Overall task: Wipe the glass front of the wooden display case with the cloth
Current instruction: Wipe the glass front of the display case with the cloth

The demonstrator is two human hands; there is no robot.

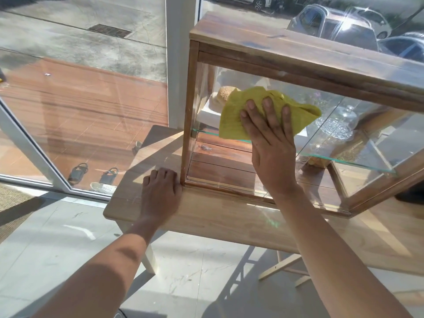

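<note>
Nearest, the left hand (160,191) lies flat on the wooden worktop (206,216), fingers spread and holding nothing, its fingertips touching the lower left corner post of the wooden display case (298,53), seemingly to brace it. Farther in, the right hand (270,138) presses the yellow-green cloth (231,118) flat against the glass front (344,138); its grip is an open palm with fingers splayed over the cloth, not a pinch. The cloth sits in the upper left part of the pane, near the left post. The pane's long axis runs off to the right, so most unwiped glass likely lies rightward and below the cloth, within the right hand's reach.
</note>
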